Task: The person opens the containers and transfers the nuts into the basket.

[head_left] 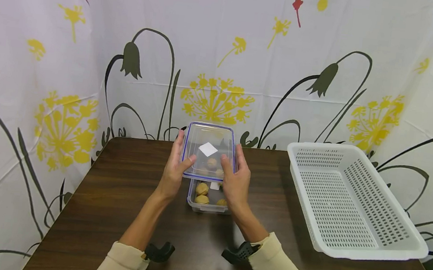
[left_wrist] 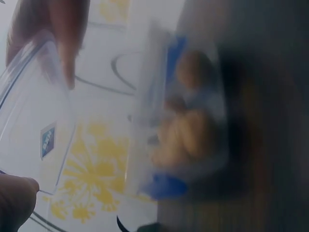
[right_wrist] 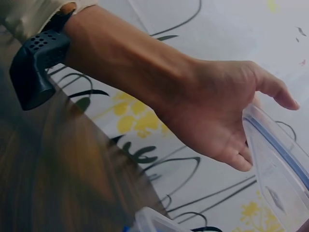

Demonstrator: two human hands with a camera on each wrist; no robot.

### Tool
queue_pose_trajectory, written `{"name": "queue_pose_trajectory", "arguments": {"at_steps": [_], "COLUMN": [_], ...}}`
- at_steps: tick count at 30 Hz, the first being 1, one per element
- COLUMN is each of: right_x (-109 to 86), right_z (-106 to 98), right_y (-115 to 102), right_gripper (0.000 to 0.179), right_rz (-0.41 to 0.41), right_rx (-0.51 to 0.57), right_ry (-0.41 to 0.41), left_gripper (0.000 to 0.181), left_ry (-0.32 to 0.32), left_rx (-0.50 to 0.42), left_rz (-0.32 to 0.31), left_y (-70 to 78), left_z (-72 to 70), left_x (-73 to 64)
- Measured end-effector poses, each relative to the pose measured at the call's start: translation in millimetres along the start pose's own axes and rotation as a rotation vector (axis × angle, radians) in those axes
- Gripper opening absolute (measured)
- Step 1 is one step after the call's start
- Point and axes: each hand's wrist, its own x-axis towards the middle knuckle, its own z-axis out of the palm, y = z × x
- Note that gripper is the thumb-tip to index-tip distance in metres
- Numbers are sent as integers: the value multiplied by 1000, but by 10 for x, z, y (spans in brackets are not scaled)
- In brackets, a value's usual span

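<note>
Patterned curtain (head_left: 66, 128): backdrop, cut off at both sides. Brown worktop (head_left: 132, 179): near edge out of frame. Left hand (head_left: 173, 165): grip closed on the left edge of a clear lid (head_left: 208, 163), thumb on the face, some fingers hidden. Clear lid: blue-edged, tilted, held above a clear box (head_left: 210, 209), apart from it; cut off in both wrist views; white diamond label (head_left: 208, 149), blank-looking from the head view. Clear box: on the worktop, far part seen only through the lid, blurred in the left wrist view. Round tan pieces (head_left: 202, 189): inside the box, count uncertain. Right hand (head_left: 236, 181): grip closed on the lid's right edge, thumb on the face, fingers partly hidden. White basket (head_left: 331, 208): perforated, far right, well apart from the box.
</note>
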Motion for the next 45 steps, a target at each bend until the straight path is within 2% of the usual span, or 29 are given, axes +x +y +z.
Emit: {"name": "queue_pose_trajectory", "arguments": {"at_steps": [8,13,19,28,31,35,39,45], "right_x": [-103,-174,-270,-403,-457,-543,-624,-722], "right_z": [224,372,575,816,891,981,1067,1184], "right_y": [80,100,129,200,228,259,301,376], "right_gripper": [68,69,76,80,82,84,86,90], "right_rz": [-60,-70,-75,-11,11,28,39,62], "right_rx": [-102,-140,-97,-121,-110,-103,-110,-147], "right_ry": [6,-5,-73,-178,-210,-240,-271,-313], "left_gripper": [86,82,78,71,70,69,70,68], "left_ry": [-32,-41,-58,-66,-74,-92,-106,-142], "left_rx": [73,92,45,-14,-33,18,104,152], "left_rz": [-61,-51,-24,-75,-74,-76,-119,-168], "left_y": [-21,-27,-34,-64,-53,-25,15,-24], "left_z": [-290,-468,-720,-1075,-1186,-1338,-1482,-1705], "left_x": [-115,-164,-273,-447,-487,-543,-585,-653]}}
